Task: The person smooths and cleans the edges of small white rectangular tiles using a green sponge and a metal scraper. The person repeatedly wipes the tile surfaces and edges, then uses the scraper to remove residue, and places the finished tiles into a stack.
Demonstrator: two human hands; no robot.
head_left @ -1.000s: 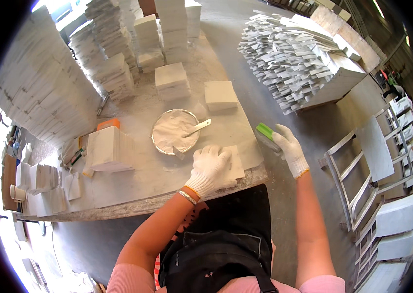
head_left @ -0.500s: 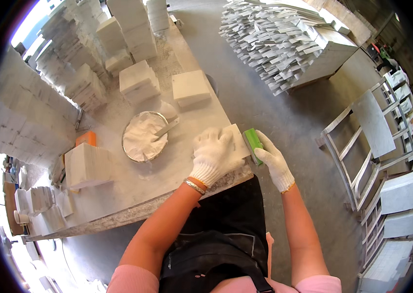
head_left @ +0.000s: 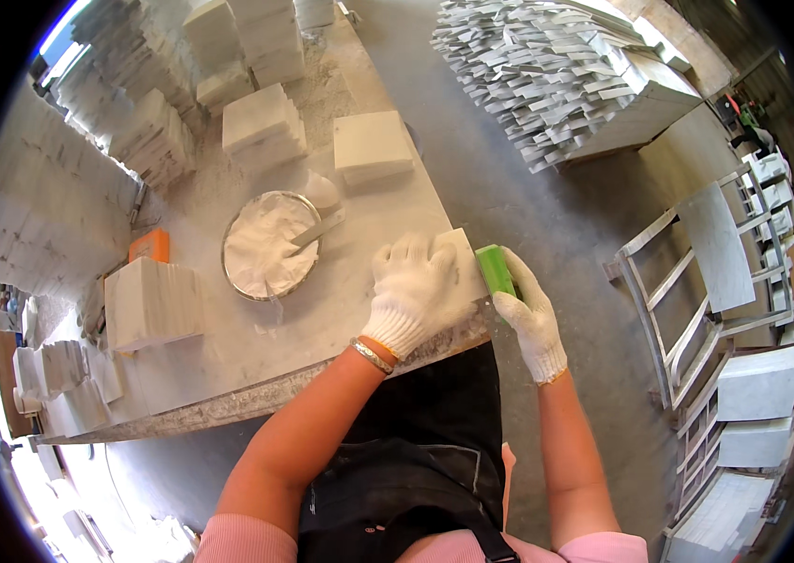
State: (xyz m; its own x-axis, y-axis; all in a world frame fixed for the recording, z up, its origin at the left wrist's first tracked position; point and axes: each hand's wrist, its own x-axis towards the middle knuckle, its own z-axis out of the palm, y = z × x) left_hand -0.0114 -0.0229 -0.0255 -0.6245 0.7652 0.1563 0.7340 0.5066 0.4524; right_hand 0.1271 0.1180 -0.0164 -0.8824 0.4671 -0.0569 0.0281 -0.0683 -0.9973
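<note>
My left hand (head_left: 411,293), in a white knit glove, bears down on a pale stone tile (head_left: 460,267) at the table's near right corner. Its fingers are bent over the tile, and part of the tile is hidden under them. My right hand (head_left: 534,317), gloved too, is closed round a green hand sanding block (head_left: 495,270). That block stands upright along the tile's right edge, just past the table edge. Left of my left hand is a round metal bowl (head_left: 226,266) of white powder (head_left: 264,235), with a spatula (head_left: 317,229) in it.
Stone tiles (head_left: 374,147) and a taller stack (head_left: 264,127) stand farther back on the table (head_left: 341,300). An orange object (head_left: 150,246) sits behind a stone block (head_left: 155,305) at left. Beyond the aisle are a heap of stone strips (head_left: 538,84) and a metal rack (head_left: 688,324).
My right hand and the sanding block have shifted slightly, and the block's green face is turned more into view. My left hand stays on the tile. The whole view has shifted a little.
</note>
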